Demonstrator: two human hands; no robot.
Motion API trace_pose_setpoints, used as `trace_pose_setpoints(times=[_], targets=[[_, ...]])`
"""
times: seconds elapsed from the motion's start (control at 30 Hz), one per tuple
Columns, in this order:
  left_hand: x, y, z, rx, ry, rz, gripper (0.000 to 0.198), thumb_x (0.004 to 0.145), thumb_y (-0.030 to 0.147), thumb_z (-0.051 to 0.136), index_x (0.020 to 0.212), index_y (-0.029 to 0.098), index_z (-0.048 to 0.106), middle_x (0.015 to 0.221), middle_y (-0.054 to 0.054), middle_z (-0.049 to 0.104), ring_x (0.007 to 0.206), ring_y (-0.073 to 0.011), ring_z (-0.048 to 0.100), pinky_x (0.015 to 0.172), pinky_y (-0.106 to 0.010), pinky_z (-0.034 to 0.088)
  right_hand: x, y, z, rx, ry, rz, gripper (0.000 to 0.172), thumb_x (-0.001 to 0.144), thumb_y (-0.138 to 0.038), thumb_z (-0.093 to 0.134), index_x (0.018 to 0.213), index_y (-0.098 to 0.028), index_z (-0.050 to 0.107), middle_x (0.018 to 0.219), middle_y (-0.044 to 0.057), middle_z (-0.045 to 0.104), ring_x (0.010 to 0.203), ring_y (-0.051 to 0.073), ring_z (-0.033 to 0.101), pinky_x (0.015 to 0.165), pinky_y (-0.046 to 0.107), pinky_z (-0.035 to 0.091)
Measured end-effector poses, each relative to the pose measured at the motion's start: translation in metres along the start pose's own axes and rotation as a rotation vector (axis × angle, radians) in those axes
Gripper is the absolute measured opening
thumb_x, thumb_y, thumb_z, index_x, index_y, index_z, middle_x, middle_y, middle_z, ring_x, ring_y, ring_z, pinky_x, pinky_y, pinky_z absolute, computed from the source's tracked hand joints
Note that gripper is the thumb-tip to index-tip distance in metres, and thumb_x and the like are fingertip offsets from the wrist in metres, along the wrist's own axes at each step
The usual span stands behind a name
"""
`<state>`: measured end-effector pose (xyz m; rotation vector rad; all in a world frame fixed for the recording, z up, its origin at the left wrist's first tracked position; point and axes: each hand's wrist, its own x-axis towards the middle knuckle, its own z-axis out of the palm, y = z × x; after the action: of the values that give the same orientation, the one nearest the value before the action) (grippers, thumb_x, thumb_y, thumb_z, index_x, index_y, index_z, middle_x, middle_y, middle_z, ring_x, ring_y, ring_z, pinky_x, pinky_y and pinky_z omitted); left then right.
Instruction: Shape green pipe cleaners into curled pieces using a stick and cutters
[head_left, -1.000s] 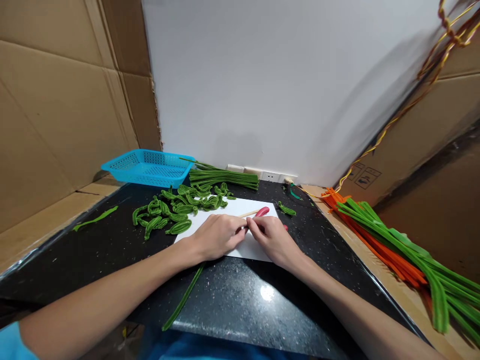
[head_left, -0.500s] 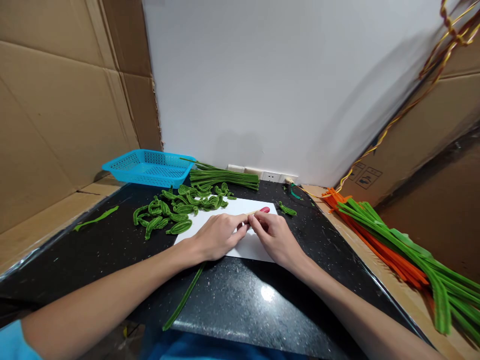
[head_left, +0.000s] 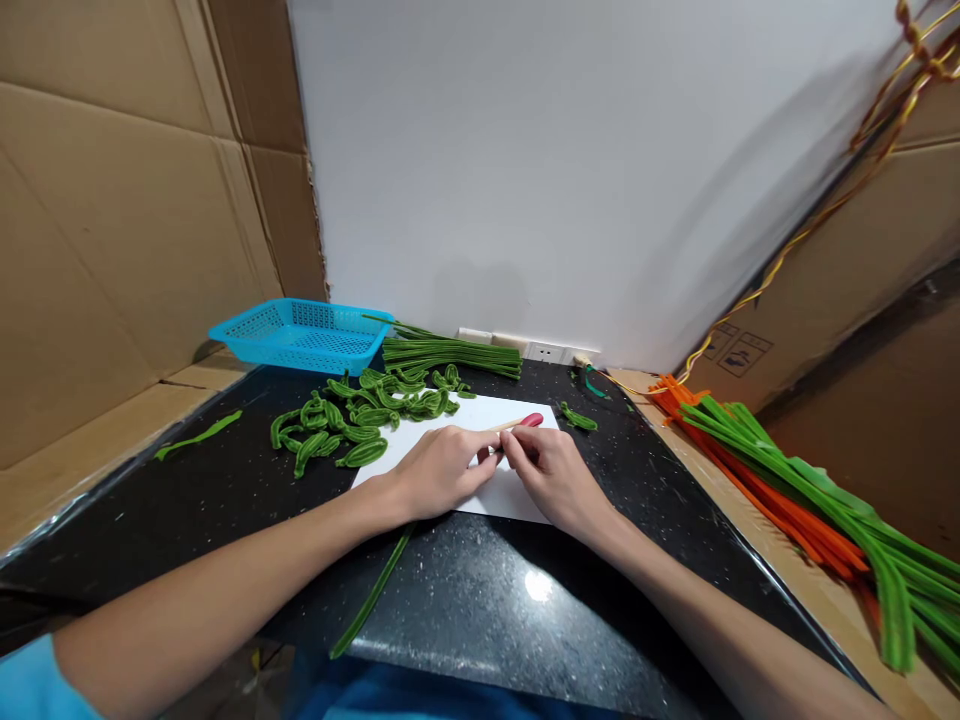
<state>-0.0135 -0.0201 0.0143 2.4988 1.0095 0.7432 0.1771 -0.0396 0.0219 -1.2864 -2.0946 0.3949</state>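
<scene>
Over the white sheet (head_left: 517, 490), my left hand (head_left: 442, 470) and my right hand (head_left: 551, 475) meet, thumbs and fingertips pinched close together. What the fingertips hold is too small to make out. Just beyond them lies a thin pale stick with a red end (head_left: 532, 420). A long green fuzzy strip (head_left: 371, 600) runs from beneath my left wrist towards the table's front edge. Left of the sheet and on its back corner are several green looped fuzzy pieces (head_left: 362, 453). One more green piece (head_left: 577, 417) rests right of the sheet.
A blue basket (head_left: 300, 345) stands at the back left, beside a bundle of green strips (head_left: 450, 356). Orange strips (head_left: 795, 505) and green strips (head_left: 832, 490) lie along the right edge. Wall sockets (head_left: 546, 352) and a twisted cable (head_left: 795, 240) are behind.
The view has shifted slightly. My fingertips have moved a little, and more of the pale stick shows beyond them. Both hands stay pinched together over the sheet.
</scene>
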Motion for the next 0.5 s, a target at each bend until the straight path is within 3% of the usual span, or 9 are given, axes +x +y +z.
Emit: trace_pose_setpoints(times=[0.13,0.3,0.5], targets=[[-0.0015,0.003,-0.0026,0.172,0.001,0.043,0.032,0.094,0.022,0.052,0.119,0.019,0.072,0.081,-0.005,0.075,0.065,-0.0192,0.065,0.062,-0.027,0.04,-0.0011,0.0017,0.0028,-0.089,0.004,-0.002,0.039,0.1,-0.032,0.043,0.063,-0.019,0.046,0.056,-0.001,0.046,0.052,0.011,0.035,0.056,0.028,0.023],[-0.0025,0.0026,-0.0008,0.199,0.052,0.083,0.039,0.092,0.018,0.054,0.129,0.021,0.068,0.081,-0.004,0.075,0.067,-0.0189,0.066,0.065,-0.027,0.044,-0.0024,-0.0016,0.0031,-0.123,0.001,0.0,0.039,0.099,-0.03,0.043,0.062,-0.02,0.043,0.055,-0.002,0.043,0.051,0.011,0.033,0.056,0.028,0.023],[-0.002,0.0041,-0.0004,0.214,0.044,0.092,0.023,0.089,0.019,0.056,0.104,0.018,0.074,0.084,-0.004,0.076,0.071,-0.0193,0.068,0.068,-0.028,0.046,-0.0033,-0.0042,0.001,-0.12,-0.008,0.006,0.039,0.098,-0.032,0.043,0.061,-0.02,0.041,0.055,-0.003,0.043,0.052,0.01,0.034,0.056,0.028,0.023]])
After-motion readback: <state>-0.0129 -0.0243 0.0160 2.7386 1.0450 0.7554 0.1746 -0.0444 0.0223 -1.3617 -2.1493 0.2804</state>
